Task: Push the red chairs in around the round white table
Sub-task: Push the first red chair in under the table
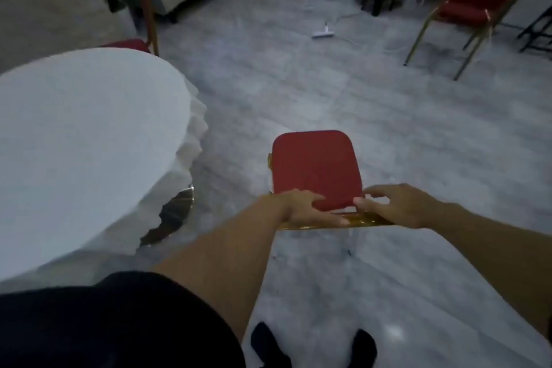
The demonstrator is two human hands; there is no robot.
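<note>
Far left we've got the round white desk [83, 143], and the red chair [316, 169] stands well apart to its right, seat facing away from us. Left hand [301, 207] and right hand [397, 205] both clasp its gold top rail, so it must swing leftward.

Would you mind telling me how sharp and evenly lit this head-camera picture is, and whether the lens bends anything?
Head view: soft throughout, with motion blur smearing the white table and floor; dim, bluish light, darker toward the corners; one small glare spot on the floor near the feet; wide-angle distortion bows the table edge and tilts the far red chair; both hands on the near chair are only slightly blurred.
</note>
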